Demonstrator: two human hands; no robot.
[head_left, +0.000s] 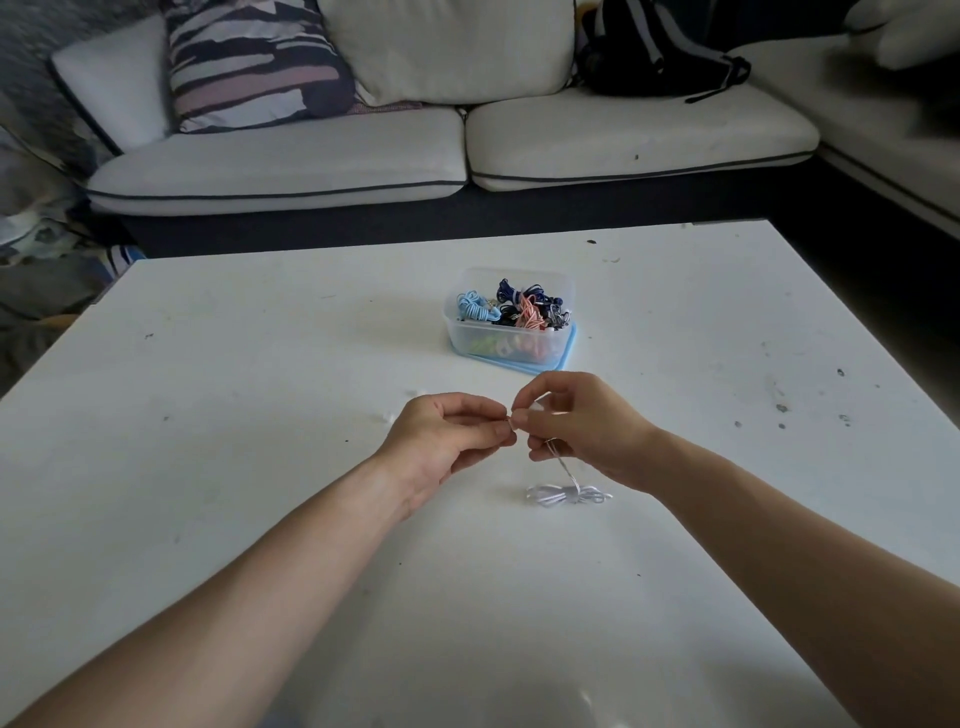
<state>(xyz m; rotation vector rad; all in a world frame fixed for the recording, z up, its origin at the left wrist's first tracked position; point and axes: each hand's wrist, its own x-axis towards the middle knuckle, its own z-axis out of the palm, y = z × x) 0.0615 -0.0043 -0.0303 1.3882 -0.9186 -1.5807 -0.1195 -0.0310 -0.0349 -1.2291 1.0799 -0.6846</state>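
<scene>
Above the middle of the white table (260, 467), my left hand (447, 441) and my right hand (576, 426) meet fingertip to fingertip. Both pinch the end of a thin white cord (558, 460). The cord runs down from my right hand to a small coiled white bundle (569, 493) lying on the table just below it. Whatever sits between the fingertips is too small to make out.
A clear plastic box (506, 343) filled with several coiled cords in blue, pink and navy stands on a light blue lid (569, 348) beyond my hands. A white sofa (363, 161) with a patterned cushion (249, 62) and a black backpack (660, 52) lies past the table's far edge.
</scene>
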